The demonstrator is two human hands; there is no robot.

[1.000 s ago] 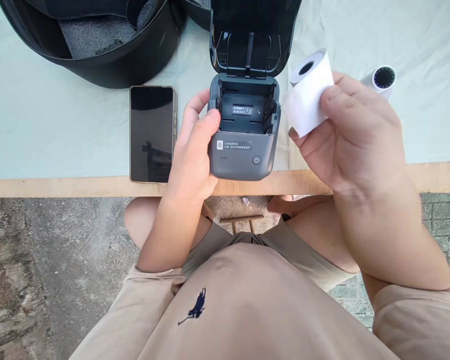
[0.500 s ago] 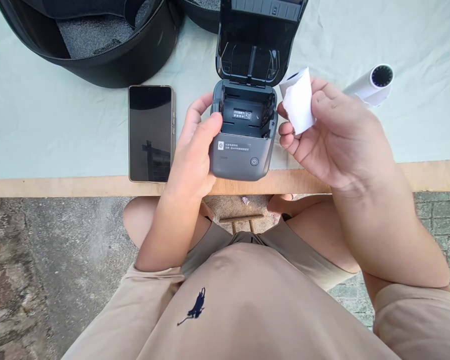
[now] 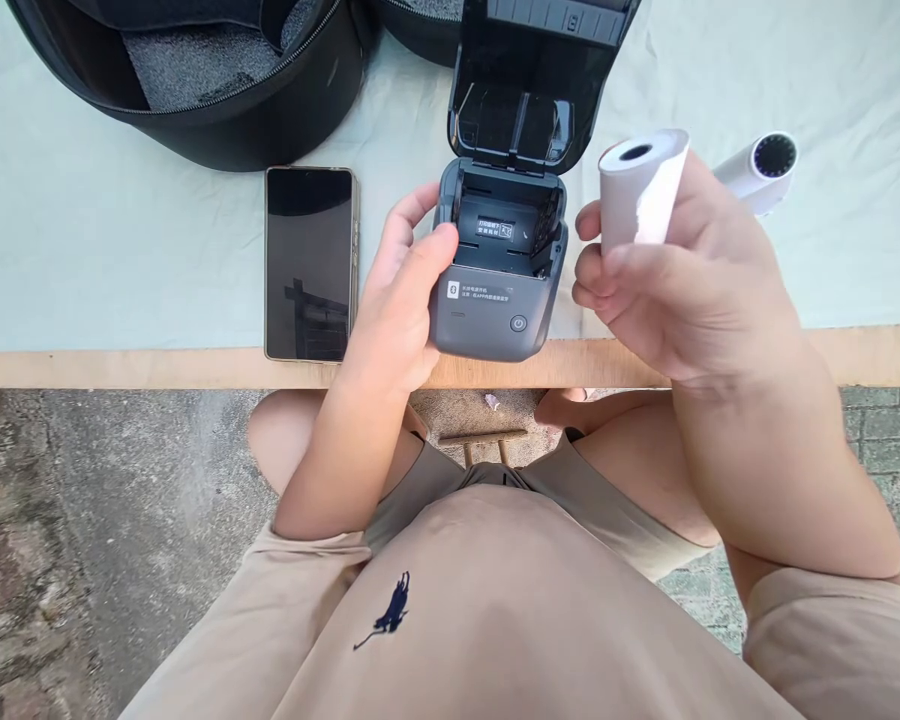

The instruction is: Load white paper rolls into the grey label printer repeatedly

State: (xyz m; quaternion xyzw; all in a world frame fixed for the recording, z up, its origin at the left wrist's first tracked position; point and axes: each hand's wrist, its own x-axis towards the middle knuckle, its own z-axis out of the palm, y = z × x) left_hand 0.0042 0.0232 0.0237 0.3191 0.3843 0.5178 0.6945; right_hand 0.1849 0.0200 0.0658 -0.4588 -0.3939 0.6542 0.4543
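Note:
My left hand [image 3: 401, 300] grips the left side of a dark grey label printer [image 3: 491, 310] at the table's front edge. The printer's black lid [image 3: 532, 90] stands raised, and its paper bay [image 3: 506, 225] holds no roll; a small printed sticker shows inside. To the right of the printer, my right hand [image 3: 690, 270] is closed round a small white paper roll [image 3: 634, 200]. This roll is tilted upright, its hollow core facing up and its torn paper end loose on the side. Behind that hand, a second white roll [image 3: 757, 170] with a black core lies on the table.
A smartphone [image 3: 310, 265] with a dark screen lies left of the printer, by the wooden table edge [image 3: 120, 368]. An open black zip case [image 3: 270, 115] with grey lining stands at the back left. Pale cloth [image 3: 120, 250] covers the table.
My right hand has turned the paper roll so its core end now faces up, and has shifted slightly right. The printer stays in my left hand, a little further right in view.

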